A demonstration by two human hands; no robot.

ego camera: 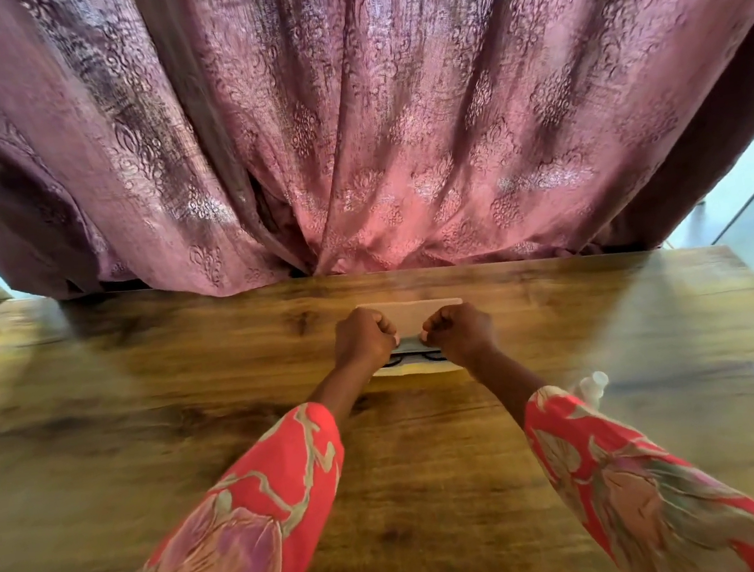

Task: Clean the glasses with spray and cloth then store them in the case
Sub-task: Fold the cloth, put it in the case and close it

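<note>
Here my left hand (362, 337) is curled tight, its fingertips pinching the left part of the case lid (409, 315), which stands raised on its far side. My right hand (459, 332) is curled the same way, gripping the lid's right part just across a small gap from the left one. Both hands sit knuckles up, side by side, with the forearms reaching straight away from me and drawing toward each other at the wrists. My sleeves (260, 514) are red with a flower print.

The glasses (417, 357) lie in the open case (416, 369), their dark frame showing between and just below my hands; something grey sits over them, too blurred to name. The case rests on the wooden surface (143, 409), towards its far middle. The spray bottle (591, 385) stands near my right forearm, on its right side, partly hidden by the sleeve. A pink patterned curtain (369, 120) hangs past the far edge.
</note>
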